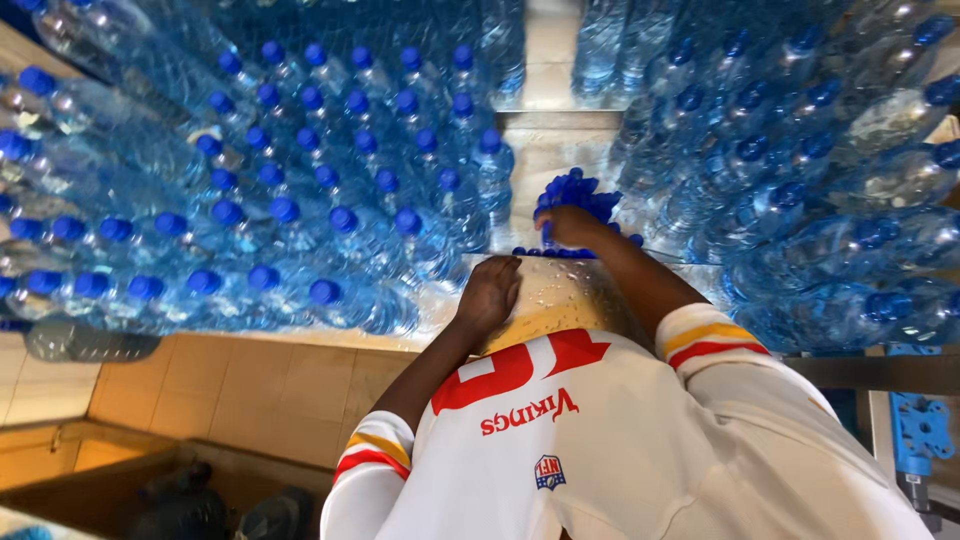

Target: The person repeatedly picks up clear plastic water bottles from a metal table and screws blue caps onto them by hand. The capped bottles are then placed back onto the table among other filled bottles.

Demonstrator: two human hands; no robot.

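Observation:
My right hand [568, 226] reaches forward onto a heap of loose blue bottle caps [580, 192] on a wet metal table [560, 295], its fingers curled into the caps. My left hand [490, 290] rests knuckles-up on the table with its fingers bent under, right beside the nearest clear water bottles [400, 270]. Nothing shows in the left hand. I wear a white jersey with red and yellow sleeve stripes.
Dense rows of clear plastic bottles with blue caps [300, 170] fill the left of the table, and a second mass of bottles [820, 200] fills the right. A narrow gap runs between them. Tan floor tiles [250, 390] lie below left, a blue machine part [920, 430] at right.

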